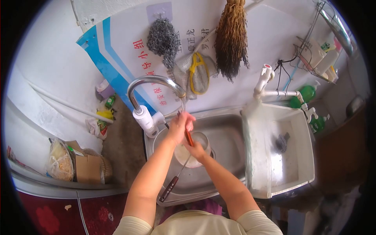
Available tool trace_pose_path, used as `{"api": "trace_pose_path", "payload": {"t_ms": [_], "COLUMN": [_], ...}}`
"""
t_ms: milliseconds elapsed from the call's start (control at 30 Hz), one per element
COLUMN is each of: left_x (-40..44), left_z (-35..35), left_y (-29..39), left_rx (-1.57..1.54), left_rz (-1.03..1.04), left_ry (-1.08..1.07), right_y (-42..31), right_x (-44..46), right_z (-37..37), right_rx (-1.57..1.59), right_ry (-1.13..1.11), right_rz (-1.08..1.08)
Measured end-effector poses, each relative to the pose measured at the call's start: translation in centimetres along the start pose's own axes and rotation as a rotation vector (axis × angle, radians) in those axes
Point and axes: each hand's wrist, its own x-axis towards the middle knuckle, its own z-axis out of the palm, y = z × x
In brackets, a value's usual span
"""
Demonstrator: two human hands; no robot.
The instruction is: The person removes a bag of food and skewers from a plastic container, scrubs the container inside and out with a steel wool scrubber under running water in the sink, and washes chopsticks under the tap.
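Observation:
Under the curved chrome faucet (156,79), my left hand (181,127) is closed, with its fingers curled in the running water; what it grips is partly hidden. Just below it, my right hand (196,151) closes around the lower end of an orange-brown handle (189,138), which reaches up to the left hand. The head of that utensil is hidden. Beneath both hands, a pale round bowl (201,140) sits in the steel sink (229,137). A second utensil with a dark handle (169,189) leans over the sink's front rim, its thin metal shank running toward the right hand.
To the right stands a white plastic basin (291,188) with a dark scrubber (281,143) in it. A straw brush (232,43), steel-wool bundle (162,39) and yellow-rimmed strainer (199,74) hang on the wall. Green bottles (307,93) stand behind the basin; a cardboard box (88,169) is left.

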Motion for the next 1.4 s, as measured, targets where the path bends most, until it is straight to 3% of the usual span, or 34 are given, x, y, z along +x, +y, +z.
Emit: {"api": "trace_pose_path", "payload": {"t_ms": [67, 167, 267, 433, 533, 633, 733, 833, 967, 1067, 1167, 1267, 1367, 1400], "left_x": [-0.2, -0.8, -1.1, -1.6, -3.4, -4.4, -4.8, -3.6, -3.8, -4.3, -5.1, -6.3, -8.2, -8.0], "left_z": [-0.4, -0.3, -1.3, -3.4, -4.0, -5.3, -4.7, -6.5, -5.9, -5.3, -4.2, -2.6, -0.6, -0.2], "left_y": [-1.4, -2.5, -3.8, -4.1, -1.9, -4.6, -3.6, -4.2, -2.8, -1.2, 0.3, 0.4, 0.3, -0.9], "left_rx": [0.145, 0.052, 0.230, 0.420, 0.387, 0.343, 0.010, -0.221, -0.333, -0.409, -0.345, -0.051, 0.107, 0.096], "left_rz": [-0.117, -0.082, 0.024, 0.015, -0.289, -0.309, -0.278, -0.167, -0.218, -0.140, -0.163, -0.236, -0.130, -0.030], "left_ry": [0.013, 0.069, -0.008, 0.037, 0.085, 0.427, 0.590, 0.401, 0.333, 0.176, 0.217, 0.194, -0.010, 0.074], "right_y": [-1.3, -1.2, -1.4, -3.0, -2.4, -2.8, -1.3, -0.6, -0.6, -1.2, -0.6, -1.0, -0.4, -1.9], "right_x": [0.0, 0.4, 0.1, -1.0, -1.1, -1.6, -1.0, -1.3, -1.9, -3.3, -3.3, -4.6, -5.2, -6.4], "right_z": [0.1, 0.4, 0.9, 0.2, 0.2, 0.1, 0.1, 0.3, 0.2, 0.5, 0.7, 0.9, 1.9, 1.8], "right_rx": [0.085, 0.120, 0.391, 0.087, 0.007, -0.005, -0.065, -0.048, -0.112, -0.071, -0.038, -0.104, -0.249, -0.299], "right_ry": [-0.095, -0.166, -0.071, -0.130, -0.094, -0.062, -0.017, 0.035, 0.031, 0.087, 0.104, 0.109, 0.120, 0.082], "right_rz": [-0.010, 0.082, -0.171, -0.150, -0.200, -0.194, -0.140, -0.122, -0.142, -0.125, -0.122, -0.174, -0.407, -0.322]}}
